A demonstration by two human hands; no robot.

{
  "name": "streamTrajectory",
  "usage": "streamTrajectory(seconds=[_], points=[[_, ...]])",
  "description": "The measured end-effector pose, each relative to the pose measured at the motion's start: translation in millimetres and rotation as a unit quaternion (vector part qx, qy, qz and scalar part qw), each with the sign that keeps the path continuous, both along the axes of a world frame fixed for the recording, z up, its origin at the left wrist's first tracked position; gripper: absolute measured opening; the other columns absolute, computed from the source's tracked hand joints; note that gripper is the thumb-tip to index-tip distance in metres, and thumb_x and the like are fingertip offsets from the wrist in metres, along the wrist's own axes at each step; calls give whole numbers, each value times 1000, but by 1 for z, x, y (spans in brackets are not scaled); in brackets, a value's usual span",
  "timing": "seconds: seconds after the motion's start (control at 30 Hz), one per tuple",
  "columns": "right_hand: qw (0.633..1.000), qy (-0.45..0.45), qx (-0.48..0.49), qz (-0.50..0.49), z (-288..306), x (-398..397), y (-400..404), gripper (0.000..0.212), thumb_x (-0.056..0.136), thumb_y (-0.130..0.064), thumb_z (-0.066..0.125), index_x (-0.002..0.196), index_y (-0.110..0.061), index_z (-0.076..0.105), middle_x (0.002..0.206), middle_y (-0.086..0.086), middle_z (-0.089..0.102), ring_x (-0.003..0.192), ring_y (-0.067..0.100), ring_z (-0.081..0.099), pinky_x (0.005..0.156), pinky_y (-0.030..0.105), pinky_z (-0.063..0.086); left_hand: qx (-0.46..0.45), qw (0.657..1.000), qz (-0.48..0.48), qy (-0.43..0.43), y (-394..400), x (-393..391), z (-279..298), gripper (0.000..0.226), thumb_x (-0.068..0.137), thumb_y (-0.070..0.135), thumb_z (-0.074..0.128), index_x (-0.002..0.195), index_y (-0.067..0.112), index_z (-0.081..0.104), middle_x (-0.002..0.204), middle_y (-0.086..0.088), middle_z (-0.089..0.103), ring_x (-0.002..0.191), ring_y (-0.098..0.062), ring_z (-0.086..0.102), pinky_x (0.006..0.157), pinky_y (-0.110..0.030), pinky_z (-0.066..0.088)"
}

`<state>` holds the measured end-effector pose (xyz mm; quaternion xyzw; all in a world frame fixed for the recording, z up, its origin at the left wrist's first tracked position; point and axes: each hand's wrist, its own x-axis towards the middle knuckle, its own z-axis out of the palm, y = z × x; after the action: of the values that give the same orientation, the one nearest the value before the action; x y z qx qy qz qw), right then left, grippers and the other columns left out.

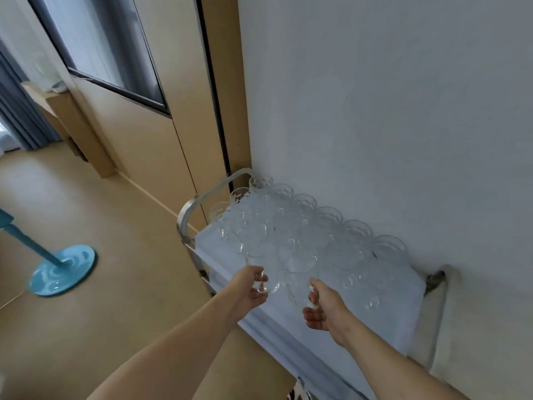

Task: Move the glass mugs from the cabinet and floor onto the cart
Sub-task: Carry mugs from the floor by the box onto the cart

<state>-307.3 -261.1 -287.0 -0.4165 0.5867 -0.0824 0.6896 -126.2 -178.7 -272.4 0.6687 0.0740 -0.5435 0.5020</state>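
From the head camera, the clear glass mugs (291, 226) are hard to separate one from another: they crowd the far half of the cart (383, 310) top, against the white wall (375, 96), and their outlines melt into the pale cloth covering the cart. How many stand there cannot be told. The cart's lower shelves are hidden under the cloth, and its near end is cut off by the bottom edge. No writing or label can be read anywhere.

The left hand (249, 288) is curled round a glass mug (266, 280) at the cart's near-left edge. The right hand (323, 307), just beside it over the cart's front edge, has thumb and fingers closed on the handle of a second mug (300, 272), whose body blurs into the others.

Left of the cart, on the floor, stands a blue fan base (62, 269), its pole cut off by the frame edge.
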Motion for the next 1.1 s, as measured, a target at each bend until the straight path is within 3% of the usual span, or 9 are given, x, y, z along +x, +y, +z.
streamTrajectory(seconds=[0.2,0.3,0.43,0.5,0.7,0.8,0.93,1.0,1.1], points=[[998,14,-11,-59,-11,17,18,43,96,-46,55,67,-14,49,69,14,63,65,26,59,66,35,56,-6,999,-31,24,-2,22,-33,23,96,22,61,91,0,64,93,-15,53,75,-26,51,76,-35,55],[997,5,-5,-79,-16,20,21,41,98,-40,53,68,-13,49,71,17,65,69,28,61,67,37,56,-16,999,-39,33,-2,29,-48,20,96,19,60,92,0,66,95,-13,54,80,-24,53,90,-36,53],[994,-1,8,-108,-27,26,25,39,98,-34,52,68,-11,50,73,19,65,67,28,61,65,37,55,-38,997,-40,47,-1,35,-62,19,94,8,59,104,-5,68,125,-12,57,119,-25,57,105,-34,47],[992,1,14,-129,-34,30,24,38,98,-32,52,67,-10,52,75,20,67,67,29,62,66,38,55,-31,998,-35,48,-4,39,-69,26,93,5,58,115,-8,65,137,-10,56,129,-25,53,109,-34,44],[990,21,-6,-136,-45,42,16,34,101,-23,50,73,-6,57,84,20,66,65,27,62,62,36,53,-36,990,-138,8,-5,41,-89,22,103,25,53,104,11,69,123,4,57,120,-14,47,112,-32,38],[988,34,-36,-145,-49,47,9,30,103,-24,48,82,-6,58,88,17,64,68,27,63,61,36,53,-41,983,-176,-7,-13,40,-98,24,102,34,54,104,17,71,121,3,63,118,-13,53,102,-28,39],[987,38,-45,-152,-55,48,2,30,104,-26,46,82,-8,55,91,18,65,71,28,65,61,36,53,-48,981,-186,-21,-23,41,-107,23,94,34,66,101,14,73,114,-5,69,117,-16,59,104,-29,42],[986,36,-48,-153,-59,52,-1,31,104,-27,47,81,-9,56,90,17,65,71,27,64,60,35,52,-47,977,-203,-36,-28,42,-112,27,87,42,69,97,17,74,111,-8,70,109,-17,61,105,-33,43],[986,28,-47,-156,-67,61,0,32,105,-29,47,82,-9,58,89,14,64,71,26,64,60,34,51,-39,974,-218,-43,-41,45,-117,21,90,43,68,94,24,76,98,1,67,93,-11,57,93,-27,45]])
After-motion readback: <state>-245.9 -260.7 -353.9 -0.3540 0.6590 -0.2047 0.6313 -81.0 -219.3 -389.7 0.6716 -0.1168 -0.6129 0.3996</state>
